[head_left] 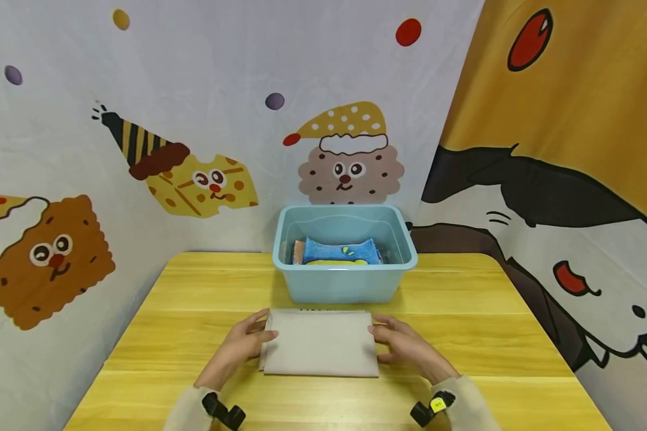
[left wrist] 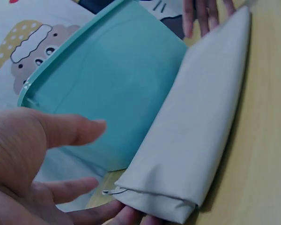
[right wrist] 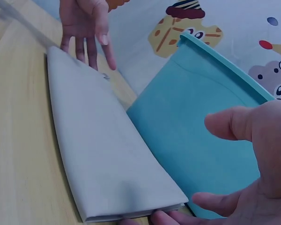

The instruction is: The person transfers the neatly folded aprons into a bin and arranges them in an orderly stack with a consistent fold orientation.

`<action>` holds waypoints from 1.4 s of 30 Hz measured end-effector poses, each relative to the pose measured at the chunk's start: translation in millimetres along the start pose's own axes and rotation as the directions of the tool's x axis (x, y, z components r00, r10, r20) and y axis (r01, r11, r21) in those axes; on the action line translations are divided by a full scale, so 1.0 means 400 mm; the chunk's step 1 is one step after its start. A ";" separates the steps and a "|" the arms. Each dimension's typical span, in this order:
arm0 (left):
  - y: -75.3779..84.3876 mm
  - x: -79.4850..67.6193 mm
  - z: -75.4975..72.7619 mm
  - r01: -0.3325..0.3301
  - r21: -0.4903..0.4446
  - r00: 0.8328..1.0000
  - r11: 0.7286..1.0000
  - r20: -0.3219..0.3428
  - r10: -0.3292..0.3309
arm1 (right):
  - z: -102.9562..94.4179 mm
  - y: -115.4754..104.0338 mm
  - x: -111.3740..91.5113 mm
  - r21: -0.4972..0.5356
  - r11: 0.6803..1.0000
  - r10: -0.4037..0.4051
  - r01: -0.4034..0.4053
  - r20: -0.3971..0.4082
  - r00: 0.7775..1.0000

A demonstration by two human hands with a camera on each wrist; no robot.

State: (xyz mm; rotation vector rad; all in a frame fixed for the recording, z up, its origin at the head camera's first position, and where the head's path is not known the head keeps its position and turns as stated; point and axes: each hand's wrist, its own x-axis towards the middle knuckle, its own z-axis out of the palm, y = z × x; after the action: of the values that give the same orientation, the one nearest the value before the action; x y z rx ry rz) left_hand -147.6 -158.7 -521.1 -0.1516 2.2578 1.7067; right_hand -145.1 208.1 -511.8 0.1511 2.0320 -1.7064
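Observation:
A folded off-white cloth item [head_left: 320, 344] lies flat on the table, some dark lettering just showing at its far edge. At one corner a small pull or loop [left wrist: 114, 191] sticks out in the left wrist view. My left hand [head_left: 241, 342] is at its left end, fingertips touching the lower edge and thumb raised clear. On the opposite end my right hand [head_left: 404, 342] does the same, its lower fingers partly hidden by the cloth. Both hands have their fingers spread and loosely extended, neither pinching the cloth.
Just behind the cloth stands a light blue plastic bin [head_left: 345, 286]. Inside it are a blue packet [head_left: 336, 250] with yellow marks and other items, partly hidden. The yellow wooden table [head_left: 194, 299] meets a cartoon-printed curtain [head_left: 221, 72] at the back.

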 end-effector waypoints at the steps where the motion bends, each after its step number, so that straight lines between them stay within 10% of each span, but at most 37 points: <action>1: 0.000 0.000 -0.001 0.015 -0.012 1.000 1.000 0.002 -0.015 | 0.002 0.000 0.002 0.012 1.000 0.002 -0.002 0.001 1.000; 20: 0.003 0.009 0.024 0.016 0.021 0.996 1.000 -0.085 -0.015 | 0.010 -0.002 0.012 -0.039 0.998 0.036 -0.040 -0.106 0.994; 42: -0.041 0.023 0.004 0.015 -0.187 0.997 0.982 0.076 -0.001 | -0.034 0.059 0.050 0.154 0.988 -0.052 0.017 0.223 0.974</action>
State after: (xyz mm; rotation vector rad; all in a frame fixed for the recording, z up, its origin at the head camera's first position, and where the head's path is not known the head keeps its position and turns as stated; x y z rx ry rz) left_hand -151.6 -160.8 -539.5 -0.1350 2.0385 1.8871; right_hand -157.6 222.0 -540.2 -0.0292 1.7508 -1.8098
